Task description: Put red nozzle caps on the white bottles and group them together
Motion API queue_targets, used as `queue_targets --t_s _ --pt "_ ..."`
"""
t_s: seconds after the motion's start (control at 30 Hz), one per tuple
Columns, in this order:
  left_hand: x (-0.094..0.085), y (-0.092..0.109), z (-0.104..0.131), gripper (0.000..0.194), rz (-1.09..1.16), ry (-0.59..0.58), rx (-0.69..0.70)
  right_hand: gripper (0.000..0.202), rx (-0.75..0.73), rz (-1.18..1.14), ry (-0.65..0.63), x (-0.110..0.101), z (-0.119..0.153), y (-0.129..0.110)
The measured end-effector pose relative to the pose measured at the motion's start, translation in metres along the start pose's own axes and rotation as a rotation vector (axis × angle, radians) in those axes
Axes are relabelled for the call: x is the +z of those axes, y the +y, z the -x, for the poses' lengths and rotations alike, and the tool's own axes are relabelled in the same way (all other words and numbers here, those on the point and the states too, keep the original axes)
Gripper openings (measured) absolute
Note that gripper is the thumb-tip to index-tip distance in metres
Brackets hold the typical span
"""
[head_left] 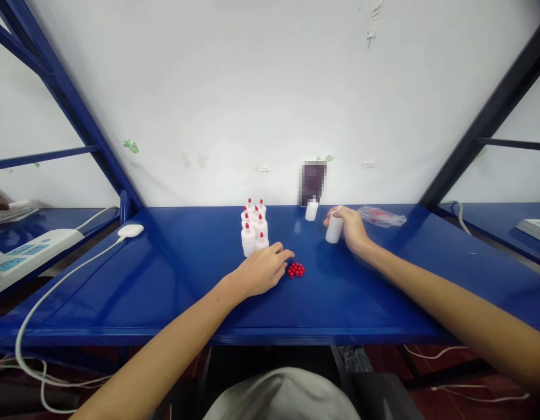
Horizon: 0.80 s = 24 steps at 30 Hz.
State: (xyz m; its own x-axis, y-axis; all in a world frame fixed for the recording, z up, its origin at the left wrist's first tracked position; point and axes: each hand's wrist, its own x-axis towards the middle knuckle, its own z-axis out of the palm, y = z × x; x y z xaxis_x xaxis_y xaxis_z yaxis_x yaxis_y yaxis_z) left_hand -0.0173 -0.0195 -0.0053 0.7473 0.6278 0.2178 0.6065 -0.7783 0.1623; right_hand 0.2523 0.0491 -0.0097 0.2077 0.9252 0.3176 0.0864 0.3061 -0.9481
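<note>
My right hand (pixel 349 226) is wrapped around a plain white cylinder (pixel 333 230), which tilts slightly above or on the blue table. My left hand (pixel 263 271) is low over the table, with its fingers partly bent and apart. Its fingertips are just left of a small cluster of red caps (pixel 296 270), and I see nothing held in it. Beside and behind that hand, several white squeeze bottles (pixel 248 240) with red tips stand upright in a tight group. Farther back is another small white cylinder (pixel 311 211).
A clear plastic bag (pixel 381 216) with red bits lies at the back right. A blurred dark object (pixel 312 182) leans on the wall. At the left are a white charger puck (pixel 130 231) with its cable and a power strip (pixel 36 251). Blue metal posts (pixel 84 111) frame the table.
</note>
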Motion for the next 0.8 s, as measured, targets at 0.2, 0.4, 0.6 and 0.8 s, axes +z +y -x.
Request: queue_targets --t_s 0.2,0.4,0.6,0.8 --pt "0.007 -0.004 -0.002 0.030 0.033 0.063 -0.043 0.015 -0.074 0.018 -0.199 0.043 0.022 -0.007" --pt "0.007 -0.008 -0.003 0.027 0.108 0.075 -0.014 0.025 -0.026 0.000 -0.223 0.055 0.020 0.004" --pt "0.005 -0.012 -0.005 0.024 0.182 0.071 0.038 0.021 -0.021 -0.075 -0.319 0.050 0.024 0.006" --pt "0.007 -0.019 -0.006 0.017 0.339 0.117 0.045 0.019 -0.034 -0.140 -0.383 0.052 0.024 0.008"
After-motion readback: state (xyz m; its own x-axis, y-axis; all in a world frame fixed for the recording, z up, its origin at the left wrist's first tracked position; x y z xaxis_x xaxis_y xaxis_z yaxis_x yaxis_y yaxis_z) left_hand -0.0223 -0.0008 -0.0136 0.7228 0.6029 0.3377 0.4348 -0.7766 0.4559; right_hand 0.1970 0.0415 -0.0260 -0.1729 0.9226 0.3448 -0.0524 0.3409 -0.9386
